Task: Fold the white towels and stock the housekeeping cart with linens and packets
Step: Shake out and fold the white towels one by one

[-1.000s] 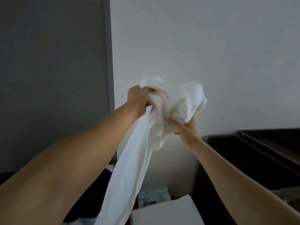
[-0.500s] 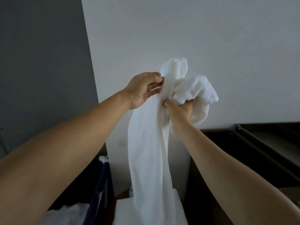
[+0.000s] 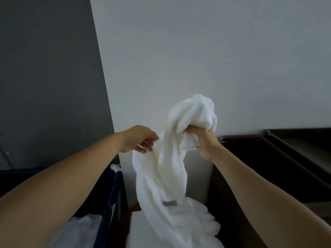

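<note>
Before a grey wall point(image 3: 197, 51), a limp white terry towel point(image 3: 166, 169) is bunched in the right hand point(image 3: 204, 142) and pinched by the left hand point(image 3: 140, 140); it is best taken at corners.

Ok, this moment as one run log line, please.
white towel: hanging | left hand: pinches its edge | right hand: grips bunched top | fold: not begun

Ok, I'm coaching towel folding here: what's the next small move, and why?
Probably slide the left hand outward along the towel edge to find a corner. The right hand grips a bunched wad and the rest hangs twisted, so it likely needs spreading before any fold.
</note>
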The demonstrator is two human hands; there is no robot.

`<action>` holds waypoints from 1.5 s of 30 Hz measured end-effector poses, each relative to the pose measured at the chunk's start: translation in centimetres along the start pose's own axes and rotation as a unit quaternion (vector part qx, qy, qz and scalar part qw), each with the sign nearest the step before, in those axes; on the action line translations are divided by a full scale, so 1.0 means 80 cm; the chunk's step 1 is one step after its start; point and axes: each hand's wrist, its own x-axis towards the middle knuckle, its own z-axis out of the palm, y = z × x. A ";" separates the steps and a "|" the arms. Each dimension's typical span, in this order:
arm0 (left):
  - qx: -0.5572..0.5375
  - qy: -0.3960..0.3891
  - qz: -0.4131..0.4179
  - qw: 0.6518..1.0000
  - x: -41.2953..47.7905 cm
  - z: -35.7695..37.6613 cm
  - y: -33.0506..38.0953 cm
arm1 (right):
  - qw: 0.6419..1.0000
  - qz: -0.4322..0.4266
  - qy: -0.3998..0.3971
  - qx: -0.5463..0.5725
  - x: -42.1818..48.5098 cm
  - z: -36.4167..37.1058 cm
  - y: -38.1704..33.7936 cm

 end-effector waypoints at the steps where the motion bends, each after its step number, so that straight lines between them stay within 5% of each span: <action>1: 0.075 -0.044 -0.014 0.996 -0.003 -0.002 -0.008 | 0.999 0.006 0.004 -0.039 -0.002 -0.002 -0.005; 4: 0.195 -0.086 -0.008 0.977 -0.009 0.000 -0.010 | 0.981 0.024 0.067 -0.179 0.000 -0.010 -0.018; 7: 0.143 -0.046 0.051 0.987 -0.012 0.006 0.001 | 0.976 -0.009 0.133 -0.171 0.008 -0.010 -0.031; 9: 0.102 -0.051 0.093 0.989 -0.015 0.010 0.008 | 0.963 -0.044 0.073 -0.257 0.006 -0.005 -0.036; 11: 0.089 -0.069 0.131 0.985 -0.017 0.017 0.015 | 0.904 -0.087 -0.031 -0.417 -0.002 0.005 -0.042; 14: 0.092 -0.122 0.135 0.979 -0.020 0.028 0.026 | 0.856 -0.137 -0.062 -0.494 -0.006 0.016 -0.057; 20: 0.011 -0.188 0.112 0.976 -0.027 0.022 0.022 | 0.863 -0.243 -0.034 -0.442 -0.013 0.013 -0.092; 24: 0.040 -0.129 0.159 0.978 -0.031 0.010 0.031 | 0.858 -0.123 -0.130 -0.481 -0.020 -0.002 -0.111; 26: 0.046 -0.104 0.182 0.977 -0.035 0.004 0.036 | 0.918 -0.066 -0.179 -0.349 -0.024 -0.003 -0.114; 28: 0.008 -0.136 0.185 0.973 -0.039 0.001 0.037 | 0.979 -0.064 -0.139 -0.135 -0.022 0.007 -0.115; 30: -0.052 -0.172 0.172 0.969 -0.045 0.006 0.040 | 0.992 -0.094 -0.074 -0.049 -0.019 0.022 -0.113; 34: -0.130 -0.142 0.198 0.961 -0.050 0.013 0.055 | 0.966 -0.125 -0.134 -0.183 -0.016 0.047 -0.108; 37: -0.085 -0.099 0.212 0.969 -0.055 0.005 0.061 | 0.950 -0.144 -0.082 -0.265 -0.015 0.047 -0.104; 41: -0.104 0.064 0.260 0.958 -0.055 -0.013 0.069 | 0.961 -0.042 -0.063 -0.265 -0.019 0.032 -0.086; 45: -0.106 0.133 0.297 0.940 -0.056 -0.028 0.078 | 0.942 -0.004 -0.036 -0.334 -0.020 0.023 -0.064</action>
